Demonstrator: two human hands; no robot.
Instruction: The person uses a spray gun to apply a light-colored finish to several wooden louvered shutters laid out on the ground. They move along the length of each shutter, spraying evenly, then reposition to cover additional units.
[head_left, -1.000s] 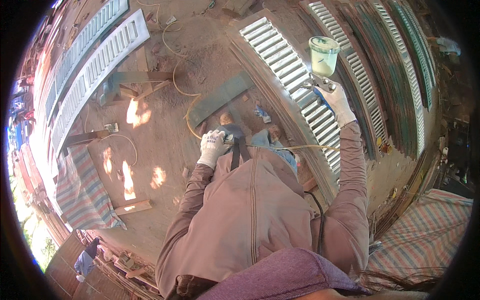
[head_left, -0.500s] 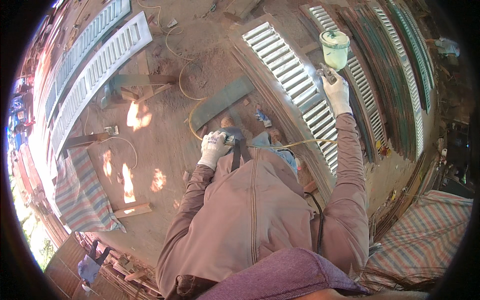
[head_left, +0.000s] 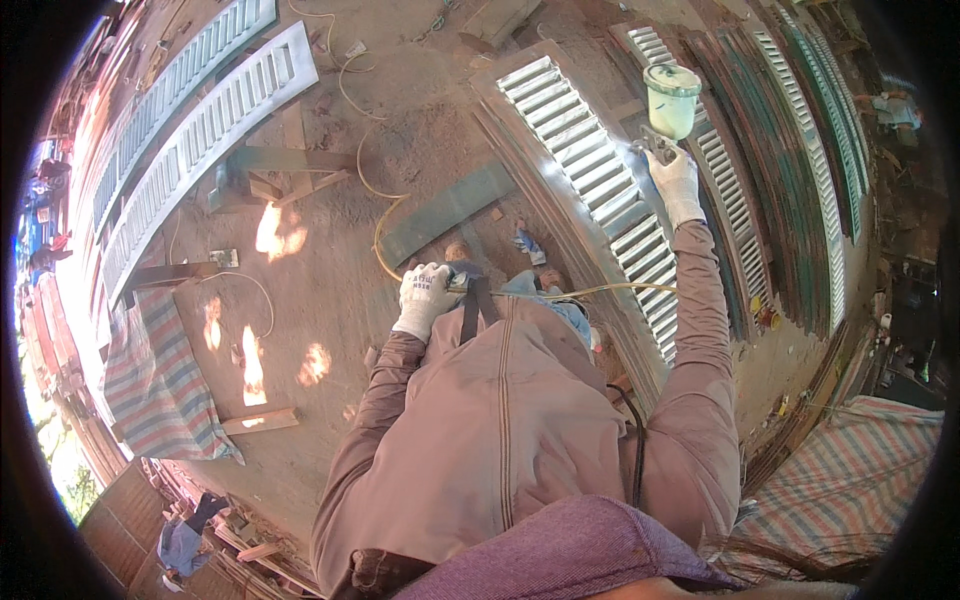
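Observation:
My right hand (head_left: 676, 188), in a white glove, is closed around a spray gun (head_left: 650, 143). A pale green paint cup (head_left: 671, 104) sits on top of the gun. The gun is just beside the right edge of a long louvered panel (head_left: 575, 142), whose slats are whitish and silvery. My left hand (head_left: 428, 296), also gloved, is closed at my waist on a thin yellow hose (head_left: 620, 288). From there the hose crosses my body toward my right forearm and also trails away over the ground.
Two louvered panels (head_left: 205, 160) rest on wooden trestles (head_left: 290, 160) at the left. Long dark boards (head_left: 770, 170) and more slatted panels lie at the right. A green board (head_left: 450, 210) lies ahead of my feet. Striped sheeting (head_left: 165, 385) hangs at the left. Another person (head_left: 180, 545) is at the lower left.
The whole view has shifted slightly, so the panels appear a little farther right and lower. Both hands keep their grips, and the spray gun stays beside the panel's right edge.

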